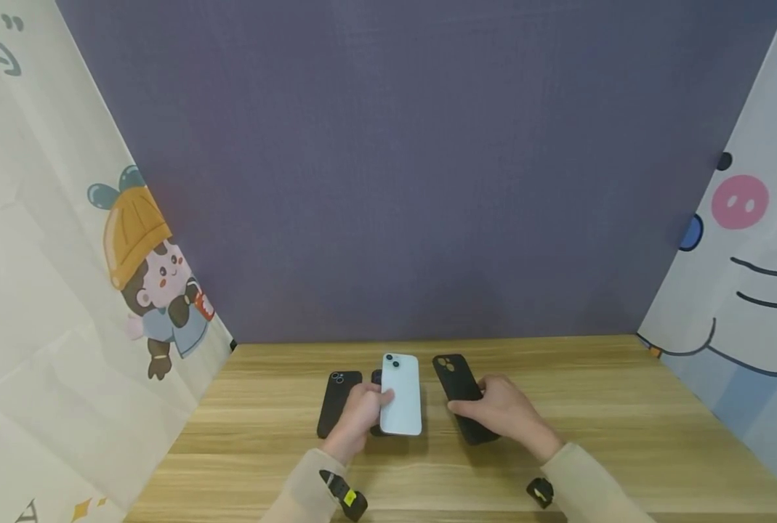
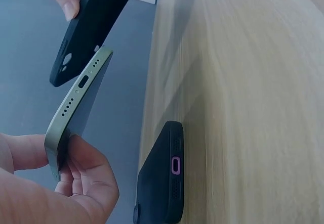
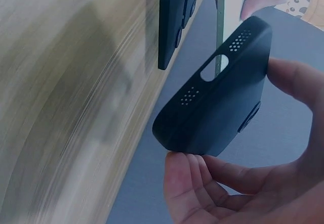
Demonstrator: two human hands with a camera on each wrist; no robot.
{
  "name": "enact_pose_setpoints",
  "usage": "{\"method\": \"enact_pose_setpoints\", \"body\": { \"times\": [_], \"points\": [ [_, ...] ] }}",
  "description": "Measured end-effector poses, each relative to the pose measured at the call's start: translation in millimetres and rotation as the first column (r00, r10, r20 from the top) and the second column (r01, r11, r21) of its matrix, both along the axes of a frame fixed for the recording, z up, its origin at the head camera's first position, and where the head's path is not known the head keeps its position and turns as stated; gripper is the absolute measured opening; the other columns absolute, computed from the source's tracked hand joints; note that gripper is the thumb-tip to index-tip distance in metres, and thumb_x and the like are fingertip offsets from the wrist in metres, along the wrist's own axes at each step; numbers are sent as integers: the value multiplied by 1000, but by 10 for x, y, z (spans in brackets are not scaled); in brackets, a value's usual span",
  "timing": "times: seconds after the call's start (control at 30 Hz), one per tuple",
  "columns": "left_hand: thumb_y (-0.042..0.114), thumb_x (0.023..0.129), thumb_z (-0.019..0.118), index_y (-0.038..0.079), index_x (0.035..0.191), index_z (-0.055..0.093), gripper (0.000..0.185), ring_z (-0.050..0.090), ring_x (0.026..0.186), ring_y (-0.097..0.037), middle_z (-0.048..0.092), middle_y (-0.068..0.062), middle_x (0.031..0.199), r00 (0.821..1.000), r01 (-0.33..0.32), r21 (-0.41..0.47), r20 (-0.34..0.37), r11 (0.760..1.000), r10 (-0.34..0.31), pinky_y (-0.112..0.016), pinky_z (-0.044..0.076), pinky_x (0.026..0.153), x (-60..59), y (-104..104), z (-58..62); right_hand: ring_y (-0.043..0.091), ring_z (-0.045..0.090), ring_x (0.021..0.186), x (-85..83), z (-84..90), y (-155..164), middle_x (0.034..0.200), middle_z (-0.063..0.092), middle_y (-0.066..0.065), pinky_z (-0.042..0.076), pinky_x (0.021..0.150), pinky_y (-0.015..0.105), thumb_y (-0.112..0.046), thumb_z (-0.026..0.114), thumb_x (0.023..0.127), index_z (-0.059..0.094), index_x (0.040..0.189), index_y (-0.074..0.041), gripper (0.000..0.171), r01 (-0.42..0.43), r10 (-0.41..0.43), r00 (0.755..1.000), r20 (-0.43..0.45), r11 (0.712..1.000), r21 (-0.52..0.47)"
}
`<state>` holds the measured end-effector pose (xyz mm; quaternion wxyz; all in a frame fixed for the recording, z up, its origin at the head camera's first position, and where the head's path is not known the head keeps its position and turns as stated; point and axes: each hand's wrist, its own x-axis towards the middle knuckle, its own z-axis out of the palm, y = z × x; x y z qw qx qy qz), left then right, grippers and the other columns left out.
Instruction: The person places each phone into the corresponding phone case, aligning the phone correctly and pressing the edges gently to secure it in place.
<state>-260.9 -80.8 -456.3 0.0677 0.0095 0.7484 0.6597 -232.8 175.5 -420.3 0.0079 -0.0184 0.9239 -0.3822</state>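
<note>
Two hands, both full: my left hand (image 1: 360, 414) grips the phone (image 1: 402, 396), my right hand (image 1: 507, 410) the case (image 1: 461, 392) just right of it, long axes roughly parallel.

A light wooden bench (image 1: 623, 407) with lengthwise grain fills the 6 o'clock part of the head view. A dull purple wall (image 1: 414, 167) stands at 12 o'clock. Cartoon-printed sheets close the sides: a capped child (image 1: 153, 276) at 9 o'clock, a pink-cheeked face (image 1: 748, 240) at 3 o'clock.
</note>
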Motion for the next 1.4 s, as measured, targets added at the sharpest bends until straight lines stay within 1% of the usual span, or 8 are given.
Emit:
{"method": "enact_pose_setpoints", "body": {
  "times": [0.2,0.33,0.63,0.83,1.17,1.4],
  "points": [
    [16,99,58,-17,131,46,47,61,106,-32,59,-23,119,1000,-1,1,-5,1000,1,-48,52,92,7,28,-10,18,61,67,-10,7,-37,81,65,5,49,57,34,-47,82,79,67,100,1,55,4,-4,1000,-20,1000,-5],
    [15,99,58,-17,128,49,44,62,104,-31,61,-22,117,1000,-7,-1,-11,1000,7,-46,54,90,7,59,-22,18,61,66,-18,14,-65,80,65,5,49,56,34,-47,82,79,67,98,0,53,2,-2,1000,-23,1000,-12],
    [14,98,59,-17,123,51,40,63,101,-30,61,-22,114,1000,0,14,-18,1000,1,-44,55,86,29,105,-16,18,62,65,-18,16,-124,79,65,5,50,56,34,-46,82,79,67,98,0,52,9,-10,1000,-25,999,-38],
    [15,99,59,-17,125,51,43,62,103,-31,61,-22,115,1000,3,8,-20,1000,-3,-45,55,87,45,122,0,18,62,65,-34,0,-163,79,66,5,51,56,34,-46,82,79,67,97,-1,51,9,-10,1000,-15,998,-62],
    [19,99,60,-13,128,51,45,59,107,-32,58,-21,119,1000,-10,2,-23,1000,10,-47,52,91,93,158,23,19,63,68,-51,-38,-222,83,67,7,52,57,34,-47,83,78,67,103,3,59,19,-20,1000,-14,997,-77],
    [19,100,59,-12,124,54,39,62,99,-27,62,-17,113,1000,22,27,-21,999,-21,-41,54,83,107,180,12,18,62,69,-65,-84,-268,85,67,8,51,58,32,-48,83,78,67,104,4,60,41,-42,999,-21,998,-51]
  ]
}}
